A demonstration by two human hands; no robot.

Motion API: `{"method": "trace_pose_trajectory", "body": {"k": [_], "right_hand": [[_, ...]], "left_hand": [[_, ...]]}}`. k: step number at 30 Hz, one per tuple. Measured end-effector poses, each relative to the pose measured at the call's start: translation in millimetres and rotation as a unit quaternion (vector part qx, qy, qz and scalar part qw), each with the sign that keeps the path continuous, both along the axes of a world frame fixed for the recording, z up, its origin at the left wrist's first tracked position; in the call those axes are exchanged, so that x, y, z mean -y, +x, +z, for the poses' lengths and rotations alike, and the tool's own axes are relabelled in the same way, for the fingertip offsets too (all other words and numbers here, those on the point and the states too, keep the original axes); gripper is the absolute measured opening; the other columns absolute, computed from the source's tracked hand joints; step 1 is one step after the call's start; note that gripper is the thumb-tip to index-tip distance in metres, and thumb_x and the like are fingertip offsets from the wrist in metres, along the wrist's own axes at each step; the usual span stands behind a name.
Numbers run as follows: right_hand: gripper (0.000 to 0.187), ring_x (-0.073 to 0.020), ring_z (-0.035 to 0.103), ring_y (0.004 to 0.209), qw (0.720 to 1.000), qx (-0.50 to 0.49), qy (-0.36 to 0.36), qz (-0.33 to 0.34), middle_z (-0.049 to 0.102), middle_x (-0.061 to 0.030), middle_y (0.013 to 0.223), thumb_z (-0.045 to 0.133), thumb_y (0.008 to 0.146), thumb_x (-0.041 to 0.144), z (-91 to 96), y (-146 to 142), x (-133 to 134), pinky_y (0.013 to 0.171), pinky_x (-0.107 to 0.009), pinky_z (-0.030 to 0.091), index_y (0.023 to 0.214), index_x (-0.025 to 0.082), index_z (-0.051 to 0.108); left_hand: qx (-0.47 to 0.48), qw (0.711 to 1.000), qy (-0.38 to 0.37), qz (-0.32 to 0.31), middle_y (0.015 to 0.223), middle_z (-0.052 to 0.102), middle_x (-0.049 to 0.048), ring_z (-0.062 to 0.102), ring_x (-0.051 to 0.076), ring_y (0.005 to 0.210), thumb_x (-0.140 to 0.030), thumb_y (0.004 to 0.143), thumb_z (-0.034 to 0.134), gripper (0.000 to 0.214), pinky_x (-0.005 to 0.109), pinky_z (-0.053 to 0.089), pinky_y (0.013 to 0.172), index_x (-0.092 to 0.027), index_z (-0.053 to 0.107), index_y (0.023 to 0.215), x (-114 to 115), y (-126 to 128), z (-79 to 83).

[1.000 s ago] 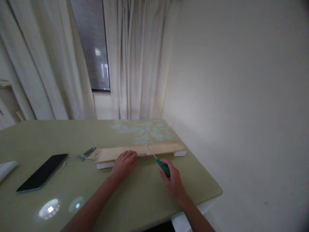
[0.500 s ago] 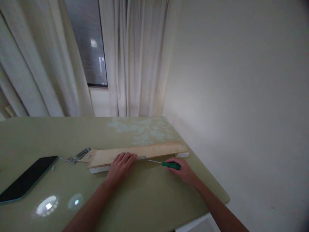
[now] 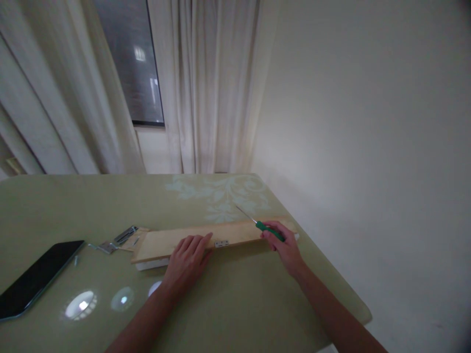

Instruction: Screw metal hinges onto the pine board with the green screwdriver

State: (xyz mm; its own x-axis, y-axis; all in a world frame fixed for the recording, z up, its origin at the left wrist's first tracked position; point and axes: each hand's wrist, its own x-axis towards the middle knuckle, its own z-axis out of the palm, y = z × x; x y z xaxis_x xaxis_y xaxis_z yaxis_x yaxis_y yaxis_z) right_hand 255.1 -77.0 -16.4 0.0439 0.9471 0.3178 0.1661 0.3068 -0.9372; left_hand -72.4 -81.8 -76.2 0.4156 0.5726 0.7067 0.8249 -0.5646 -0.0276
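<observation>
A long pale wooden board (image 3: 162,241) lies flat on white supports on the table. Its front edge carries a small metal hinge plate (image 3: 222,243). My left hand (image 3: 187,257) grips the board just left of this plate, fingers over the top and thumb at the front edge. A screwdriver (image 3: 270,230) with a green handle is held in my right hand (image 3: 283,245), above the board's right part. Its thin shaft slants up to the left, with the tip clear of the plate.
Several metal fittings (image 3: 125,235) rest on a smaller wood piece left of the board. Beside a dark phone or tablet (image 3: 40,274) is a small screw (image 3: 76,261). The green table (image 3: 235,304) meets a white wall (image 3: 349,147) on the right; curtains (image 3: 221,88) hang behind.
My right hand has lifted the screwdriver up and away from the metal plate, its tip now pointing upward. The plate shows more fully. My left hand stays on the board.
</observation>
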Motion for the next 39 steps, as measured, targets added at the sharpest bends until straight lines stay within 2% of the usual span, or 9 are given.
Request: {"method": "trace_pose_trajectory", "body": {"k": [5, 8, 12, 16, 18, 22, 24, 31, 39], "right_hand": [[0.042, -0.0102, 0.046, 0.056, 0.998, -0.044, 0.040, -0.026, 0.072, -0.0001, 0.089, 0.079, 0.089, 0.050, 15.0, -31.8, -34.9, 0.049, -0.023, 0.036, 0.121, 0.027, 0.065], [0.034, -0.0121, 0.049, 0.061, 0.994, -0.071, 0.058, -0.055, 0.069, 0.0001, 0.089, 0.076, 0.092, 0.049, 6.3, -43.1, -37.3, 0.053, -0.025, 0.039, 0.117, 0.029, 0.065], [0.024, -0.0140, 0.049, 0.060, 0.991, -0.106, 0.047, -0.062, 0.061, 0.0013, 0.073, 0.072, 0.094, 0.050, -7.0, -41.5, -27.1, 0.055, -0.026, 0.039, 0.102, 0.026, 0.072], [0.040, -0.0178, 0.064, 0.074, 0.981, -0.193, 0.004, -0.015, 0.076, -0.0087, 0.105, 0.052, 0.100, 0.054, -0.2, -31.5, -20.0, 0.062, -0.030, 0.048, 0.117, 0.026, 0.075], [0.042, -0.0184, 0.068, 0.078, 0.962, -0.271, -0.021, 0.022, 0.079, -0.0104, 0.113, 0.056, 0.095, 0.052, 6.1, -29.0, -18.3, 0.064, -0.031, 0.051, 0.123, 0.027, 0.074], [0.037, -0.0157, 0.067, 0.078, 0.945, -0.326, -0.023, -0.001, 0.081, -0.0051, 0.100, 0.083, 0.075, 0.031, 12.4, -31.5, -16.0, 0.061, -0.025, 0.048, 0.111, 0.027, 0.075], [0.035, -0.0132, 0.064, 0.074, 0.946, -0.323, -0.021, -0.015, 0.078, -0.0019, 0.091, 0.088, 0.074, 0.027, 12.7, -34.7, -15.1, 0.060, -0.022, 0.046, 0.106, 0.027, 0.074], [0.035, -0.0095, 0.058, 0.061, 0.940, -0.340, -0.016, -0.022, 0.073, 0.0024, 0.079, 0.086, 0.080, 0.038, 12.3, -36.6, -16.1, 0.051, -0.019, 0.043, 0.108, 0.026, 0.070], [0.041, -0.0074, 0.038, 0.036, 0.950, -0.311, -0.029, 0.008, 0.053, 0.0062, 0.044, 0.076, 0.085, 0.062, 10.4, -26.7, -20.4, 0.034, -0.019, 0.025, 0.086, 0.021, 0.070]], "left_hand": [[-0.013, 0.999, -0.035, 0.039, 0.107, 0.073, 0.0076, 0.063, 0.027, 0.097, -0.024, 0.099, 0.067, 0.027, 0.041, 0.048, 0.086, -0.022, 0.068, 0.126, 7.7, 12.0, 14.8], [-0.016, 0.996, -0.055, 0.068, 0.102, 0.070, 0.0066, 0.060, 0.028, 0.093, -0.026, 0.094, 0.075, 0.025, 0.041, 0.046, 0.081, -0.025, 0.071, 0.118, 11.2, 21.4, 22.9], [-0.004, 0.997, -0.052, 0.052, 0.103, 0.070, 0.0073, 0.060, 0.028, 0.095, -0.028, 0.095, 0.076, 0.027, 0.043, 0.046, 0.085, -0.023, 0.071, 0.121, 13.1, 24.2, 22.8], [0.016, 0.998, -0.039, 0.037, 0.103, 0.072, 0.0077, 0.060, 0.027, 0.096, -0.029, 0.098, 0.072, 0.022, 0.043, 0.046, 0.086, -0.023, 0.072, 0.120, 13.6, 21.9, 19.2], [0.026, 0.998, -0.036, 0.035, 0.100, 0.072, 0.0072, 0.060, 0.027, 0.094, -0.029, 0.100, 0.069, 0.019, 0.043, 0.045, 0.085, -0.024, 0.073, 0.118, 13.3, 21.4, 19.2], [0.041, 0.998, -0.032, 0.022, 0.098, 0.073, 0.0070, 0.061, 0.026, 0.092, -0.032, 0.104, 0.066, 0.018, 0.042, 0.045, 0.086, -0.024, 0.075, 0.117, 12.5, 20.8, 20.8], [0.049, 0.998, -0.032, 0.013, 0.098, 0.074, 0.0066, 0.062, 0.026, 0.092, -0.033, 0.104, 0.066, 0.017, 0.042, 0.045, 0.086, -0.024, 0.075, 0.115, 12.5, 20.7, 21.3], [0.077, 0.997, -0.021, -0.020, 0.096, 0.075, 0.0043, 0.064, 0.024, 0.094, -0.030, 0.104, 0.067, 0.009, 0.041, 0.046, 0.091, -0.023, 0.073, 0.107, 12.7, 20.2, 22.3], [0.060, 0.996, -0.015, -0.060, 0.099, 0.075, 0.0056, 0.064, 0.024, 0.096, -0.020, 0.103, 0.064, 0.007, 0.039, 0.048, 0.093, -0.021, 0.070, 0.101, 16.0, 16.8, 20.3]]}}
